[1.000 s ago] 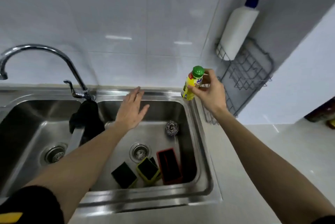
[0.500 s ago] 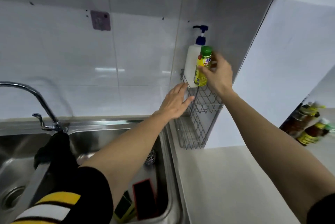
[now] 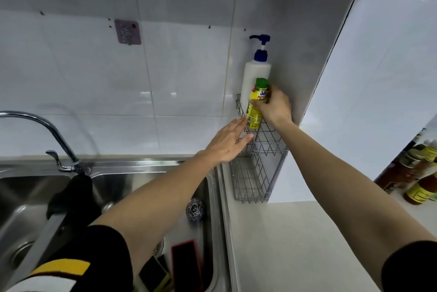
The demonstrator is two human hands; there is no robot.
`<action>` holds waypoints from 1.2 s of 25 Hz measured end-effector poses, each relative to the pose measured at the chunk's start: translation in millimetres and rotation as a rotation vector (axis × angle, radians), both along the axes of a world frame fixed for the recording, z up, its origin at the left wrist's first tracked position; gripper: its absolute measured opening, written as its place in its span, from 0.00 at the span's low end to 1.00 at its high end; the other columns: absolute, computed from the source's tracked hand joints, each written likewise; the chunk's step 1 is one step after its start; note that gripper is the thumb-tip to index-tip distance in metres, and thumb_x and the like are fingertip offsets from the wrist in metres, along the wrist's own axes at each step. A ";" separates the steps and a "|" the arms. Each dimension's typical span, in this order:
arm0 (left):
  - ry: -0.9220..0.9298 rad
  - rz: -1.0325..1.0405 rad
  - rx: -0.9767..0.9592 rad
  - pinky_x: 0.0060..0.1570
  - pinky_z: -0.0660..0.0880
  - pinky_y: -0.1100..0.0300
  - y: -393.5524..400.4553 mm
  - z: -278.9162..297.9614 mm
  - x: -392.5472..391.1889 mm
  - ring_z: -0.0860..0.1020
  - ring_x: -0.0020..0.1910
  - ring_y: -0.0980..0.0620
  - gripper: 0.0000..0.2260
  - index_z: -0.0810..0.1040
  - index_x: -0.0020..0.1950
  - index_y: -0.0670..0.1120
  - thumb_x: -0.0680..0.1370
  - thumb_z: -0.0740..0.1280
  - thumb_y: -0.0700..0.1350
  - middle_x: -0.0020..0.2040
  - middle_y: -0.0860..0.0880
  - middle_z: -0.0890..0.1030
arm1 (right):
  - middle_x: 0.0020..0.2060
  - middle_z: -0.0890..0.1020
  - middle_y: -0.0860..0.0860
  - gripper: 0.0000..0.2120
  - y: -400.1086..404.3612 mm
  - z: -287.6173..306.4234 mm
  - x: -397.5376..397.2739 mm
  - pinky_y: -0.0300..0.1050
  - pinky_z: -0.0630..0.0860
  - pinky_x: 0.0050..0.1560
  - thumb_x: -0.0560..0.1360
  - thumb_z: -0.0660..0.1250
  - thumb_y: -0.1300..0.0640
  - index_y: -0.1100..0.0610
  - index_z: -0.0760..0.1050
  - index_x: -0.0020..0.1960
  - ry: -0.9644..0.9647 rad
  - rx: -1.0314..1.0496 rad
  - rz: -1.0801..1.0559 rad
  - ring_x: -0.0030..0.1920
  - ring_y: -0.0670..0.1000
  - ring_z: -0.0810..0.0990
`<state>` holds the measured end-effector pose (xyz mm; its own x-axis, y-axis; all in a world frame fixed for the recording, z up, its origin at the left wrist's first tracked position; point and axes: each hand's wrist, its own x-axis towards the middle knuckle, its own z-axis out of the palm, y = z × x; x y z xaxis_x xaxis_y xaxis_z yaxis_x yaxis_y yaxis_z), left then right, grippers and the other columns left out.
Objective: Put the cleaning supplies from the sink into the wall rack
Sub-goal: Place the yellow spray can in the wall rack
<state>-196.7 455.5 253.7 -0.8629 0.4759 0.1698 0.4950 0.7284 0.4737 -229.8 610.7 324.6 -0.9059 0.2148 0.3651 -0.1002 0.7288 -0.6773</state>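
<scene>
While the right hand (image 3: 275, 108) grips the yellow bottle (image 3: 256, 107) at the wall rack (image 3: 262, 140), the left hand (image 3: 227, 141), fingers spread, steadies the rack at seven o'clock of the bottle.

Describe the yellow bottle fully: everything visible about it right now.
The yellow bottle is small, plastic-looking, with a green cap and a printed label in blue and red. It is upright, slightly tilted, at the upper tier of the wire rack, in front of the white pump bottle. The right hand grips it.
</scene>
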 end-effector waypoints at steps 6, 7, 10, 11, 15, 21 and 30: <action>-0.012 0.001 0.020 0.75 0.48 0.53 -0.7 -3.7 -5.3 0.48 0.78 0.52 0.29 0.48 0.79 0.49 0.81 0.47 0.60 0.80 0.51 0.50 | 0.54 0.84 0.52 0.22 -1.7 0.1 -12.2 0.52 0.79 0.56 0.70 0.75 0.50 0.56 0.75 0.61 0.006 -0.007 0.000 0.54 0.54 0.83; -0.013 -0.002 0.024 0.74 0.48 0.54 -0.7 -4.1 -6.5 0.48 0.78 0.52 0.29 0.48 0.79 0.49 0.81 0.48 0.60 0.80 0.51 0.50 | 0.54 0.84 0.52 0.23 -1.5 -0.5 -12.9 0.52 0.79 0.56 0.70 0.75 0.50 0.56 0.75 0.61 0.011 -0.004 0.002 0.53 0.53 0.83; -0.012 -0.004 0.030 0.75 0.48 0.54 -0.2 -5.7 -7.8 0.48 0.78 0.52 0.29 0.48 0.79 0.49 0.81 0.48 0.60 0.80 0.50 0.50 | 0.54 0.84 0.52 0.24 0.1 -1.4 -13.6 0.51 0.79 0.56 0.69 0.75 0.50 0.56 0.75 0.61 0.015 -0.008 0.002 0.53 0.53 0.83; -0.013 -0.003 0.031 0.75 0.48 0.54 0.2 -6.0 -7.7 0.48 0.78 0.52 0.29 0.48 0.79 0.49 0.81 0.48 0.60 0.80 0.51 0.50 | 0.54 0.84 0.52 0.24 0.6 -1.7 -13.6 0.51 0.79 0.56 0.69 0.75 0.50 0.56 0.74 0.61 0.012 -0.013 0.004 0.54 0.53 0.83; -0.013 -0.004 0.019 0.76 0.49 0.52 0.5 -6.1 -7.1 0.48 0.78 0.52 0.29 0.47 0.79 0.49 0.81 0.47 0.60 0.80 0.50 0.49 | 0.55 0.83 0.52 0.25 -0.5 -1.7 -11.9 0.54 0.79 0.56 0.69 0.76 0.51 0.56 0.73 0.62 0.022 -0.015 0.003 0.55 0.54 0.83; 0.010 -0.007 0.030 0.75 0.52 0.51 -7.7 -5.5 -3.8 0.51 0.78 0.51 0.29 0.49 0.79 0.49 0.81 0.48 0.60 0.80 0.49 0.51 | 0.58 0.80 0.55 0.29 -4.5 8.3 1.3 0.54 0.77 0.56 0.69 0.75 0.48 0.58 0.71 0.65 0.123 0.037 -0.086 0.56 0.57 0.80; 0.027 0.246 0.018 0.75 0.55 0.52 -144.9 -66.6 24.1 0.58 0.76 0.48 0.25 0.59 0.77 0.47 0.82 0.53 0.56 0.77 0.46 0.61 | 0.64 0.75 0.53 0.19 -78.8 -30.9 50.2 0.43 0.66 0.67 0.73 0.67 0.55 0.56 0.74 0.62 0.450 0.269 0.225 0.66 0.53 0.70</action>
